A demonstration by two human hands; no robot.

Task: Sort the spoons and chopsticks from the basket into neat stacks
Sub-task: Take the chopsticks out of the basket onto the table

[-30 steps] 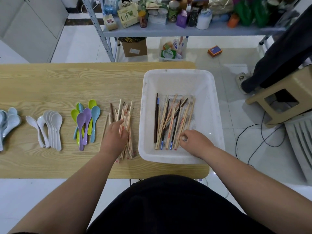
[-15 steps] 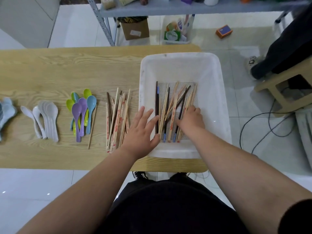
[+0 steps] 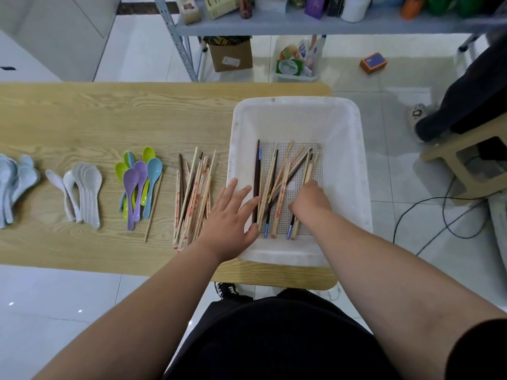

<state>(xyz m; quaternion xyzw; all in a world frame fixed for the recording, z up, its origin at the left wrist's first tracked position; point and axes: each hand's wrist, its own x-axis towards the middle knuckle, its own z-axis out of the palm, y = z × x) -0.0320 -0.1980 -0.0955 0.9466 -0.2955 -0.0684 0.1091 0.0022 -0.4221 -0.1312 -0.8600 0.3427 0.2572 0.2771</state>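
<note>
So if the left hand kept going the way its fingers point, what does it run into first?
The left hand points up and right across the near-left wall of the white basket. It would likely meet the dark brown chopstick lying at the left edge of the bundle, though its height above the basket is unclear.

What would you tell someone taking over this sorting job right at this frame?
Left hand: open, fingers spread, over the near left rim of the basket, holding nothing.
Right hand: inside the basket, curled down on the loose chopsticks; whether it grips any cannot be told.
Done: no spoons show in the basket. On the table lie pale spoons at far left, white spoons, coloured spoons, then a chopstick pile beside the basket.
Left: move the basket's mixed light and dark chopsticks out, tidy the uneven pile, and collect the single chopstick beside the coloured spoons.
</note>
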